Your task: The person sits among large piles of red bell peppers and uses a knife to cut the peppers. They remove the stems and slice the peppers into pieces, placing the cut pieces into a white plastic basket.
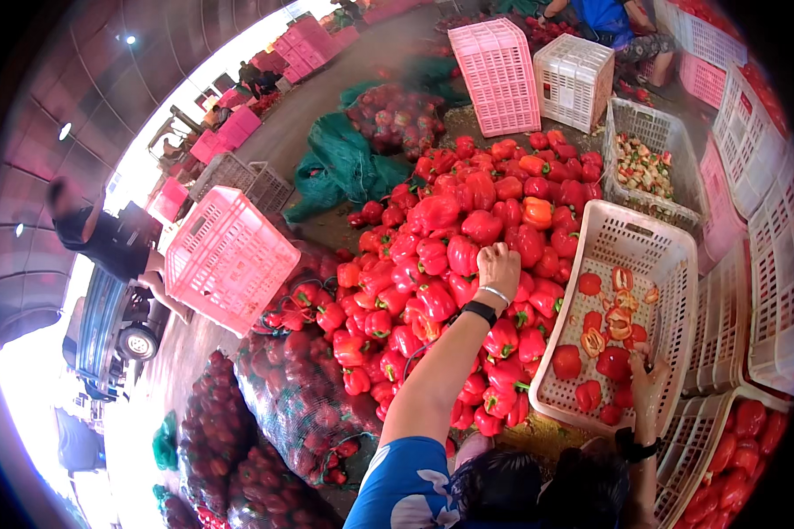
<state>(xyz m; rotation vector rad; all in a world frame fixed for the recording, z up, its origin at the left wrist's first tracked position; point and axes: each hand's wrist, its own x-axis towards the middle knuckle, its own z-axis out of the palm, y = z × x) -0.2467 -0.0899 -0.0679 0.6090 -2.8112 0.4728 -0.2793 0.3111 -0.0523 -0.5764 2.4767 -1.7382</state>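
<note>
My left hand (499, 270), with a bracelet and a dark wristband, reaches into a heap of red bell peppers (437, 301). Its fingers curl down beside a glossy red bell pepper (462, 256); whether they grip one is hidden. Over the white plastic crate (645, 228) to the right is my right hand (647, 380). Its fingers are bent near a red pepper (613, 363) in the crate, and I cannot tell what they hold. Cut pepper halves (593, 342), cored pieces (618, 324) and red pieces lie on the crate's floor. One orange-red pepper (537, 213) sits higher in the heap.
Behind the crate, a pale bin (691, 152) holds chopped scraps (643, 165). Stacked crates (767, 231) line the right side. Mesh sacks of peppers (298, 390) lie at left. A person (106, 238) stands near a pink crate (228, 264); another person (602, 20) is at the top.
</note>
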